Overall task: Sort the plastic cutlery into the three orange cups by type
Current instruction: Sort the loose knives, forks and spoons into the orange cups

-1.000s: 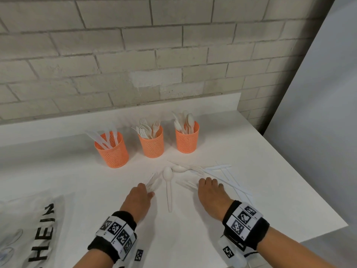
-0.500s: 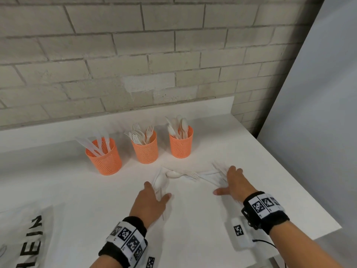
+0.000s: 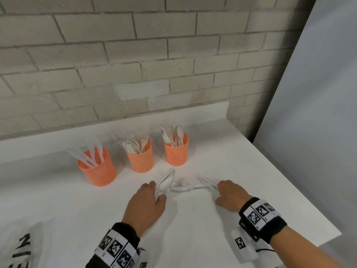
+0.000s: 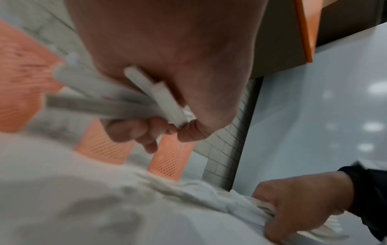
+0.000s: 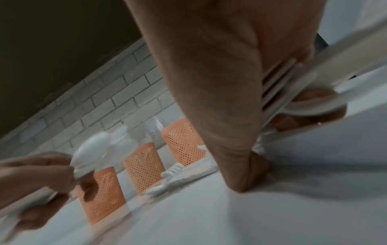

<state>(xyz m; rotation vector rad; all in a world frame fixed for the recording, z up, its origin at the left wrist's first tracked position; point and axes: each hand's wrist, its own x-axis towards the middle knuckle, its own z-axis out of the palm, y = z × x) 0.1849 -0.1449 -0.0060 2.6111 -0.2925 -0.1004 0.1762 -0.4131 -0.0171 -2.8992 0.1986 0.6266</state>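
Three orange mesh cups stand in a row on the white counter: the left cup (image 3: 98,169) holds knives, the middle cup (image 3: 140,158) forks, the right cup (image 3: 176,153) spoons. My left hand (image 3: 148,202) grips a bundle of white cutlery (image 3: 165,182), a spoon among it; the left wrist view shows the handles (image 4: 146,99) clamped in curled fingers. My right hand (image 3: 229,192) grips more white cutlery (image 3: 207,184) low on the counter, with fork tines (image 5: 276,86) against the palm. A loose spoon and fork (image 3: 181,187) lie between the hands.
A brick wall rises behind the cups. The counter's right edge (image 3: 289,190) runs diagonally past my right wrist, with a grey panel (image 3: 318,113) beyond it. A plastic bag with black lettering (image 3: 21,250) lies at the front left.
Both hands have gathered up cutlery from the spread pile and closed on it. The right hand first reached out to the right, then came back inward. The pile on the counter has shrunk.
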